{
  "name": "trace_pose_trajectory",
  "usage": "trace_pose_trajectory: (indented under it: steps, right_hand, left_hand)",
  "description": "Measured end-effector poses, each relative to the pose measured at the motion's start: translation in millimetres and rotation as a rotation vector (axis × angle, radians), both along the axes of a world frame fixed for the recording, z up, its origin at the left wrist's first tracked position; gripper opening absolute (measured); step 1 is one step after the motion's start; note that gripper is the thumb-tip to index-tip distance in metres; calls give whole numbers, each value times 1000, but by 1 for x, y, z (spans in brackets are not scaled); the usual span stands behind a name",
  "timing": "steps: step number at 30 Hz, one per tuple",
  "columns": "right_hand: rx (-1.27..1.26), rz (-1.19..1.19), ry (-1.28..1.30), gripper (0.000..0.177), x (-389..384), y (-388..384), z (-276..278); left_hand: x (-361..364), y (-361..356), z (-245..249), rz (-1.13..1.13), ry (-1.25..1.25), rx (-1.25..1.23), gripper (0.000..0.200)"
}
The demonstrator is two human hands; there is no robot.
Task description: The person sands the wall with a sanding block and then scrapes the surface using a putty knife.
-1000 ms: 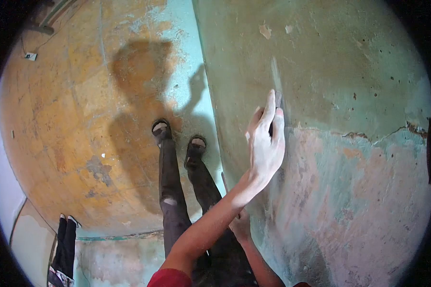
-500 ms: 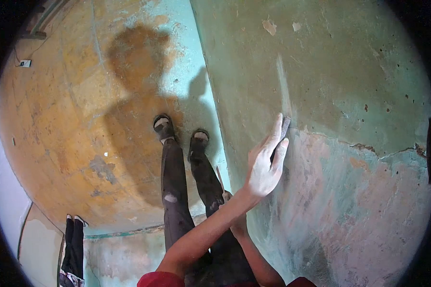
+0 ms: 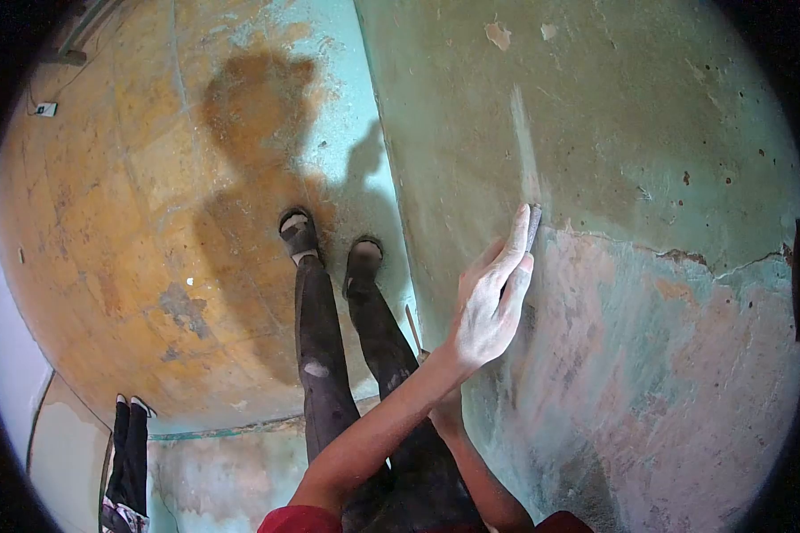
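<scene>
My left hand (image 3: 491, 306), pale with dust, reaches across to the wall on the right. Its fingers are closed on a narrow grey block (image 3: 532, 227), whose edge lies against the wall (image 3: 631, 160) just below a pale scraped streak. Behind the left forearm is my right hand (image 3: 446, 410), mostly hidden. A thin brown stick (image 3: 413, 329) sticks up from it, and the grip itself is covered by the forearm.
My sandalled feet stand on the worn orange and turquoise floor (image 3: 151, 195), beside the wall's base. Another person's dark-trousered legs (image 3: 132, 453) are at the lower left. A small white socket-like box (image 3: 46, 109) with a cable lies at the upper left. Cracked plaster crosses the wall.
My left hand and the block have moved slightly up along the wall. Less of my right hand shows behind the left forearm. The whole view has shifted a little.
</scene>
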State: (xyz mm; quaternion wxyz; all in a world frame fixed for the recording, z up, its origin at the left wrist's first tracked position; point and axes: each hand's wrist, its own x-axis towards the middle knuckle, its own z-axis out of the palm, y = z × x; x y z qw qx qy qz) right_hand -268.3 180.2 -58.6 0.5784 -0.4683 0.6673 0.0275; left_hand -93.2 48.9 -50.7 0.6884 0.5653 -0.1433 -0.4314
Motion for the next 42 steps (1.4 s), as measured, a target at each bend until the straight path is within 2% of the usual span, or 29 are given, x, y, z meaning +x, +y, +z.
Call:
trace_pose_trajectory:
  steps: [4,6,8,11,12,13,14,18,21,23,27,29,30,32,33,35,36,39,40,41,42]
  right_hand:
    - [98,66,35,20,-11,1,-3]
    - [119,76,31,20,-16,3,-5]
    - [-77,116,1,19,-3,-1,0]
    - [47,140,28,23,-20,0,-5]
    - [47,141,27,23,-23,2,-9]
    - [1,158,-12,27,-25,5,-12]
    - [-45,172,-50,31,-27,8,-15]
    - [-172,304,-78,38,-36,14,-20]
    - [-122,234,-121,36,-35,14,-18]
    - [-17,176,-51,32,-37,13,-19]
    - [6,295,88,27,-30,3,-14]
    - [190,22,110,24,-27,0,-14]
    - [191,21,110,24,-23,-1,-13]
    - [-74,133,-14,25,-14,-2,-11]
    - [-75,132,-15,25,-22,5,-15]
    - [-178,331,-118,31,-36,14,-25]
    - [-180,334,-119,31,-39,13,-26]
    - [-38,250,-57,40,-35,2,-21]
    - [228,32,35,34,-10,-11,-4]
    - [225,30,33,34,-1,-13,-4]
    - [115,64,8,31,5,-16,-4]
  left_hand:
    - [-1,-2,2,2,-52,29,51]
    - [-2,-1,6,43,38,92,52]
    - [-3,-4,4,79,65,127,52]
    - [-6,-11,-1,127,92,140,48]
    - [-9,-14,0,174,15,83,46]
    - [-11,-15,0,221,-61,27,43]
    - [-9,-12,9,179,12,44,41]
    - [-18,-9,7,195,-2,21,41]
    - [-16,-10,6,222,-9,8,39]
    - [-12,-10,4,199,-31,12,36]
    - [-4,-21,-5,253,-4,-14,35]
    - [2,-27,-7,244,-32,7,34]
    - [6,-26,-2,208,37,33,34]
    - [5,-24,7,217,57,56,34]
    - [3,-22,11,226,77,78,34]
    - [-11,-14,20,260,-3,34,34]
    - [-15,-12,22,238,95,38,34]
    - [10,-33,1,265,49,28,35]
    - [30,-46,-8,252,-35,47,37]
    - [48,-52,-8,107,58,155,40]
    - [45,-52,-12,173,32,67,37]
